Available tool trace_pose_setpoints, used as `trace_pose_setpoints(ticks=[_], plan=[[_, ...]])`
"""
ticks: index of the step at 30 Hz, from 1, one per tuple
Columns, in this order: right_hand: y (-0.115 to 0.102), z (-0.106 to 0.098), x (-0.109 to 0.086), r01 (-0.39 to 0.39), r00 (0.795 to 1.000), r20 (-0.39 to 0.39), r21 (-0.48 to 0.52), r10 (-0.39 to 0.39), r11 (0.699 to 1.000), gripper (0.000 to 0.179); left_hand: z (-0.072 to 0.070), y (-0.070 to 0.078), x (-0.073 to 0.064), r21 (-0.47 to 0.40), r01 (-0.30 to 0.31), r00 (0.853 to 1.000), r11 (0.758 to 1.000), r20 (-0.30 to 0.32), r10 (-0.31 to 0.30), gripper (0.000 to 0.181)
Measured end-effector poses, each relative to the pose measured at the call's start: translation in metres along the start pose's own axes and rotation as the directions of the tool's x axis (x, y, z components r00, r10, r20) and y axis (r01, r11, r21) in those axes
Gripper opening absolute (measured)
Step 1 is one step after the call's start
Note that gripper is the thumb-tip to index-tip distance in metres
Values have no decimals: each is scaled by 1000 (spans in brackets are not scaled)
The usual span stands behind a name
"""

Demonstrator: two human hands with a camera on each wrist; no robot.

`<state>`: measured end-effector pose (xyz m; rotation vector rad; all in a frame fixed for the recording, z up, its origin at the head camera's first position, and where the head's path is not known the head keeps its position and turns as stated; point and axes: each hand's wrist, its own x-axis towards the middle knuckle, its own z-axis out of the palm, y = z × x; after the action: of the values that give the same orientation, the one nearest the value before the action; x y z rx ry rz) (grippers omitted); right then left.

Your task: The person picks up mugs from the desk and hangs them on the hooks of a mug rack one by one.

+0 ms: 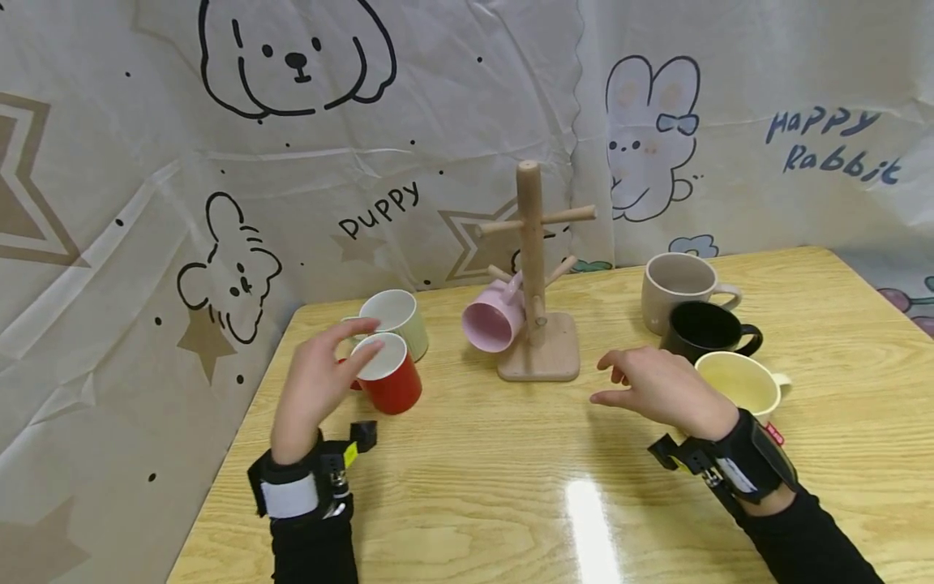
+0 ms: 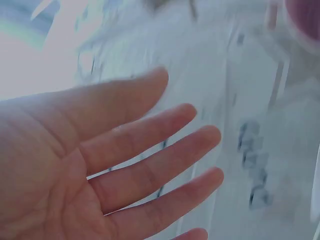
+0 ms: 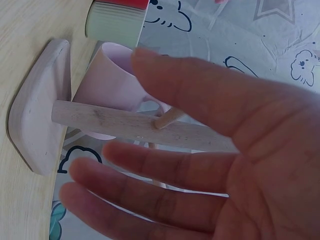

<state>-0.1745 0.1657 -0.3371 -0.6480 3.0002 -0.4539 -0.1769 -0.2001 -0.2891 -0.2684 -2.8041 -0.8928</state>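
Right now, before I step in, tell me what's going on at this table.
A person has both hands over the table, holding nothing. The left hand is near the red mug, which stands in front of a pale green mug. The right hand has its fingers pointing toward the wooden rack, where a pink mug hangs. On the right, the grey mug, black mug and yellow mug are off the rack.

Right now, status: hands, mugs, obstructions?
Left hand empty, by red mug. Right hand empty, facing wooden mug tree. Pink mug hanging there. Red mug partly blocks pale green mug.
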Motion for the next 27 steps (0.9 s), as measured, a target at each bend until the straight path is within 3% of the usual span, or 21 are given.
trace_pose_setpoints(ticks=[3, 6, 9, 12, 15, 20, 27], plan=[[0, 0, 0, -1, 1000, -3, 1, 1, 1000, 40, -19, -25, -3, -2, 75, 997, 997, -28, -75, 36], [0, 0, 1, 1, 1000, -10, -12, -2, 1000, 40, -25, -49, -1, 12, 143, 990, 990, 13, -143, 37], [1, 0, 0, -3, 1000, -9, -16, 3, 1000, 40, -16, -75, 9, 14, 204, 973, 979, 104, -204, 39], [2, 1, 0, -7, 1000, 1, -7, 7, 1000, 40, 2, -99, 23, 33, 241, 953, 970, 182, -243, 42], [3, 1, 0, -9, 1000, 14, 0, 9, 1000, 41, 19, -116, 30, 58, 250, 944, 967, 208, -256, 40], [2, 3, 1, -14, 1000, 22, 2, 14, 1000, 41, 29, -121, 32, 116, 252, 944, 961, 188, -270, 28], [3, 4, 2, -8, 1000, 14, -6, 8, 1000, 42, 21, -108, 32, 154, 238, 943, 959, 200, -266, 25]])
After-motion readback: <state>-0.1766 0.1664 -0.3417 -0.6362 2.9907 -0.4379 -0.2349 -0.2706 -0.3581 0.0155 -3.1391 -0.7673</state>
